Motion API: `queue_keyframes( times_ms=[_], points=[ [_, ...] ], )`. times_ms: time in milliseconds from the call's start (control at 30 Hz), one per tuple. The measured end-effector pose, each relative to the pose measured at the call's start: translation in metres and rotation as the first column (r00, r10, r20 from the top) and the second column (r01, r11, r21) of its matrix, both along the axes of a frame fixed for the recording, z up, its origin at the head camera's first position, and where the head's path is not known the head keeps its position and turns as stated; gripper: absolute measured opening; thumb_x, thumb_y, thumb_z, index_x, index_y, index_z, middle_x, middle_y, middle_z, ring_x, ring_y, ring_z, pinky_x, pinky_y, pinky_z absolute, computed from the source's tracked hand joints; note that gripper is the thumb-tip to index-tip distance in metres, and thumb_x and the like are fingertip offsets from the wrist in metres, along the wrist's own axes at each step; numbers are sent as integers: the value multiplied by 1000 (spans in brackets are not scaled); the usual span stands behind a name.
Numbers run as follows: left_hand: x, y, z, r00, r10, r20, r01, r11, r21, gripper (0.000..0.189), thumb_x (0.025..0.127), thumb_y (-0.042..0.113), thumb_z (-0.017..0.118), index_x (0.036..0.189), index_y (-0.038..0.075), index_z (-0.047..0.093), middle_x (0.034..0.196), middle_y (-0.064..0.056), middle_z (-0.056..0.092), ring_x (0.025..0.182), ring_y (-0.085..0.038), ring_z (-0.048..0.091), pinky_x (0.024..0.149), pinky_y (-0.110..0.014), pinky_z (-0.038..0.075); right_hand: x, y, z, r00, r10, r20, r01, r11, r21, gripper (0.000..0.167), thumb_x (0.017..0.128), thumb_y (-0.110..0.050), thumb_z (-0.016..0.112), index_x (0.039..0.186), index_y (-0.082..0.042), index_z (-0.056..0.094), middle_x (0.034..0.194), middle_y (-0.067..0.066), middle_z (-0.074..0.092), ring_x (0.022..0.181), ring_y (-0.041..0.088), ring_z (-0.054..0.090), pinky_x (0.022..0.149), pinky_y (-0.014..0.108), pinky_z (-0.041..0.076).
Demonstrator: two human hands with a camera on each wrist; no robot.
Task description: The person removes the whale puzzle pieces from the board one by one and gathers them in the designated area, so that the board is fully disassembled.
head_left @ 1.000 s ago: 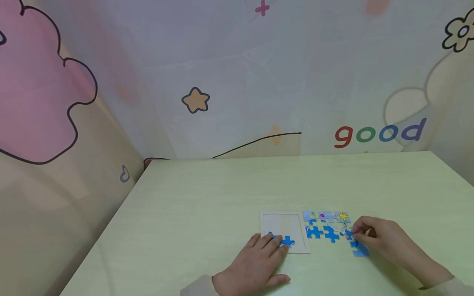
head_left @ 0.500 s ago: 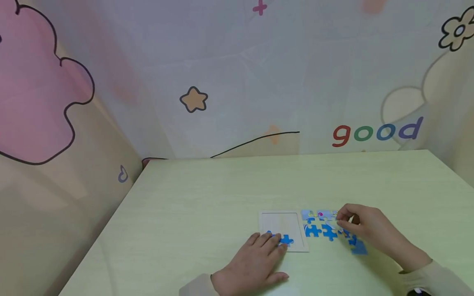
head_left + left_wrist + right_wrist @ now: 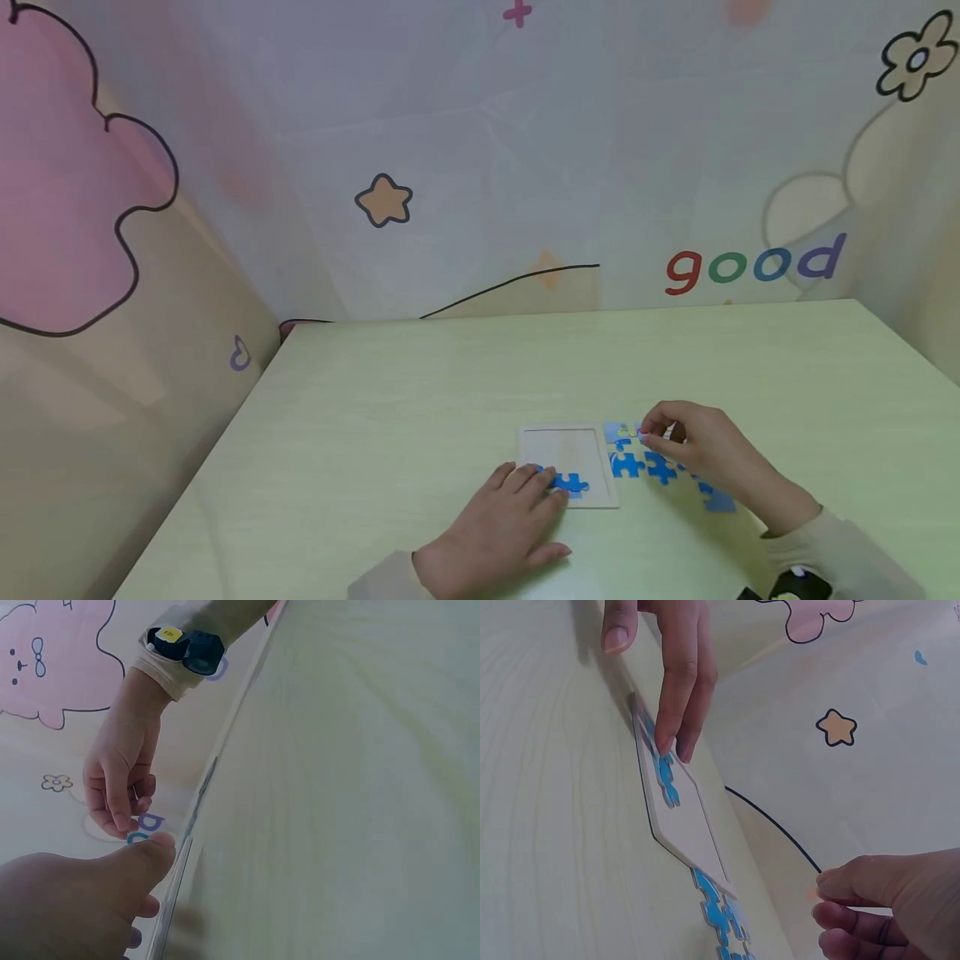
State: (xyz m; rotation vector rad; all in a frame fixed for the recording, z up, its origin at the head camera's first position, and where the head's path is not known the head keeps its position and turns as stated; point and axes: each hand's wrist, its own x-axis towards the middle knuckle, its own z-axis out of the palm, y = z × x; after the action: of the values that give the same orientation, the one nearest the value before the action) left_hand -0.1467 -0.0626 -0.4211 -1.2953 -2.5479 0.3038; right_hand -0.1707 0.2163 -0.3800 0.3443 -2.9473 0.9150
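Observation:
My left hand [image 3: 498, 527] rests flat, its spread fingers lying on a white puzzle frame [image 3: 561, 504] and partly hiding the blue jigsaw pieces [image 3: 572, 483] inside its lower part. Over the loose pieces to the frame's right hovers my right hand [image 3: 697, 442], fingers loosely curled and thumb close to the forefinger. No piece shows between its fingertips in the right wrist view, where the fingers [image 3: 847, 881] stand above the table. Blue loose pieces [image 3: 662, 468] lie below it, and a light blue piece [image 3: 618, 431] sits beside the frame. The hand hides some others.
A pale green table [image 3: 420, 392] carries the frame and pieces. Behind it hangs a printed backdrop [image 3: 480, 167] with a star, a flower and the word "good". A camera [image 3: 798, 583] sits on the right sleeve.
My right hand has moved left and up from the rightmost loose pieces to above the top row, close to the frame. The left hand has stayed on the frame; the head view has shifted slightly.

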Motion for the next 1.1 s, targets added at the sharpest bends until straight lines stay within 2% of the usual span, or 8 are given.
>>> queue_keyframes(
  times_ms=[300,533,633,933,1100],
  points=[
    [-1,-10,-1,1000,4,7,-4,1000,0,54,98,61,33,133,25,51,140,0,51,129,-17,46,108,-38,39,-3,-23,-4,998,62,25,-61,997,-36,11,87,-16,70,94,-9,67,82,-3,62,71,11,49,56,20,42],
    [-3,-16,-2,999,-13,-50,14,1000,21,52,98,60,35,130,24,53,138,-1,53,127,-19,49,107,-38,40,-4,-34,-14,988,149,-27,-151,987,-55,8,84,-16,71,89,-11,67,80,-6,63,64,0,47,58,19,41],
    [-3,-19,-3,998,-15,-61,17,1000,22,51,97,59,36,129,23,54,136,1,55,126,-18,50,107,-38,40,-4,-39,-18,984,178,-23,-180,981,-72,8,85,-17,71,90,-11,68,79,-7,62,61,-1,44,57,19,41],
    [-4,-20,-4,1000,-24,-14,25,999,43,51,99,57,35,129,22,56,133,4,57,121,-14,51,106,-36,40,-2,-53,-26,977,189,97,-173,974,-148,11,85,-14,70,93,-7,68,79,-3,62,61,5,48,54,20,42],
    [-4,-21,-6,999,-32,-26,34,996,77,49,98,56,39,127,22,58,132,3,59,120,-15,53,105,-36,41,-1,-59,-31,981,187,55,-178,975,-131,9,83,-11,71,91,-6,70,78,-3,60,64,3,48,58,20,43]
  ],
)
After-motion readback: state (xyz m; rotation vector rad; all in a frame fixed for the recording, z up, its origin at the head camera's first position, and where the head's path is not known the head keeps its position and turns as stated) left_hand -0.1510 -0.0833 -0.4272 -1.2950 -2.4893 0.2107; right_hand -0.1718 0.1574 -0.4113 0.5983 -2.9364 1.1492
